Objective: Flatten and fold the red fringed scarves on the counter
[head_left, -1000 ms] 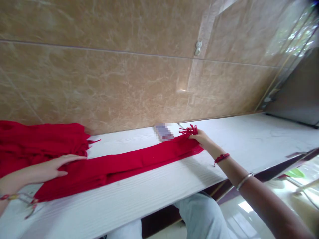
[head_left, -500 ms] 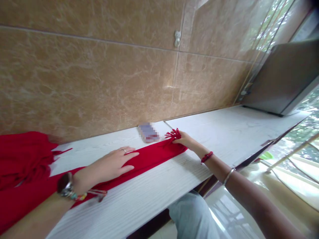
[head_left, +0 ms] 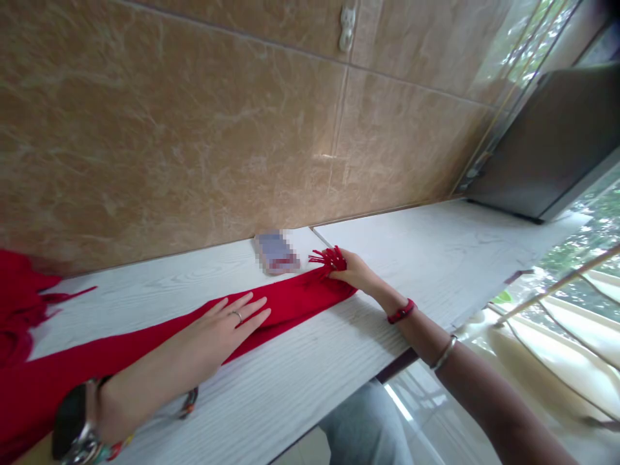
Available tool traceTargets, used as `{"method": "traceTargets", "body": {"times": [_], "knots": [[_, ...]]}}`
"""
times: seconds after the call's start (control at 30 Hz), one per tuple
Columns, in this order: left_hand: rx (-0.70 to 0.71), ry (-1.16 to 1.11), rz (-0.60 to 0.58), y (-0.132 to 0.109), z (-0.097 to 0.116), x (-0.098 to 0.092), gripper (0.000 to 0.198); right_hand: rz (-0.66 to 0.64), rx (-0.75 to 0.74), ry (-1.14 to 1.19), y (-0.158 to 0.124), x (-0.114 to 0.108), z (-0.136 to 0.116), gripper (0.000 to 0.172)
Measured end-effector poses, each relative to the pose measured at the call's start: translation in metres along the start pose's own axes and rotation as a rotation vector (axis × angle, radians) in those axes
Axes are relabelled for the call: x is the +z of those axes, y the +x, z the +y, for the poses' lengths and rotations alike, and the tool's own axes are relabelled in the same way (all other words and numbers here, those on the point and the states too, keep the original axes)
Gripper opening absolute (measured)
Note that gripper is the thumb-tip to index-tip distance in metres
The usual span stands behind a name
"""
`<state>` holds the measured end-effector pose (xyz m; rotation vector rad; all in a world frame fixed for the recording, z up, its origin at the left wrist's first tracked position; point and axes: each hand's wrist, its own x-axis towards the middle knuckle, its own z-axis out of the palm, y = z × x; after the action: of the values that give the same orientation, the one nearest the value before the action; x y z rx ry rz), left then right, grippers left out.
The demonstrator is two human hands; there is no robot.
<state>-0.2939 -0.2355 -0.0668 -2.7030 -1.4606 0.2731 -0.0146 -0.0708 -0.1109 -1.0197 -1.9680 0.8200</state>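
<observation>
The scarf (head_left: 290, 300) is red, long and thin. It lies flat, stretched out in a straight strip. The left hand (head_left: 213, 336) rests flat on its middle, fingers spread. From there the strip runs on to the right hand (head_left: 356, 274), which grips its end. Red tassels (head_left: 329, 258) stick out just past that hand's fingers. Behind the left hand's wrist the strip gets wider and runs out of sight.

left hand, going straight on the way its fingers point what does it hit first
Probably the right hand, on the fringed end of the red scarf; only scarf lies between.
</observation>
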Motion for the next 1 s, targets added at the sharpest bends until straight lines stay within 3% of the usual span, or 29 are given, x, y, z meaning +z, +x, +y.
{"method": "traceTargets", "body": {"times": [0.17, 0.37, 0.43, 0.53, 0.6, 0.7, 0.8, 0.9, 1.0], "knots": [[0.028, 0.038, 0.033, -0.008, 0.001, 0.010, 0.079, -0.028, -0.040, -0.062, -0.003, 0.001, -0.004, 0.044], [0.057, -0.038, -0.053, -0.009, 0.006, 0.010, 0.083, -0.017, -0.046, -0.147, -0.003, 0.002, -0.004, 0.042], [0.046, -0.088, -0.091, -0.007, 0.007, 0.003, 0.080, 0.019, 0.006, -0.148, -0.001, 0.001, -0.001, 0.042], [0.032, -0.192, -0.040, -0.003, 0.006, -0.005, 0.057, 0.151, 0.096, -0.195, 0.003, -0.005, 0.006, 0.039], [0.011, -0.241, 0.006, 0.005, 0.005, -0.011, 0.041, 0.233, 0.135, -0.237, 0.006, -0.012, 0.011, 0.039], [-0.027, -0.225, 0.046, 0.030, 0.009, -0.020, 0.036, 0.309, 0.156, -0.276, 0.007, -0.020, 0.013, 0.043], [-0.004, -0.157, 0.159, 0.065, 0.024, -0.024, 0.036, 0.339, 0.030, -0.301, 0.004, -0.022, 0.004, 0.039], [0.016, -0.139, 0.298, 0.095, 0.042, -0.017, 0.040, 0.176, -0.242, -0.339, -0.002, -0.013, -0.015, 0.028], [-0.013, -0.180, 0.317, 0.109, 0.055, 0.001, 0.048, -0.172, -0.417, -0.496, -0.006, -0.002, -0.032, 0.023]]}}
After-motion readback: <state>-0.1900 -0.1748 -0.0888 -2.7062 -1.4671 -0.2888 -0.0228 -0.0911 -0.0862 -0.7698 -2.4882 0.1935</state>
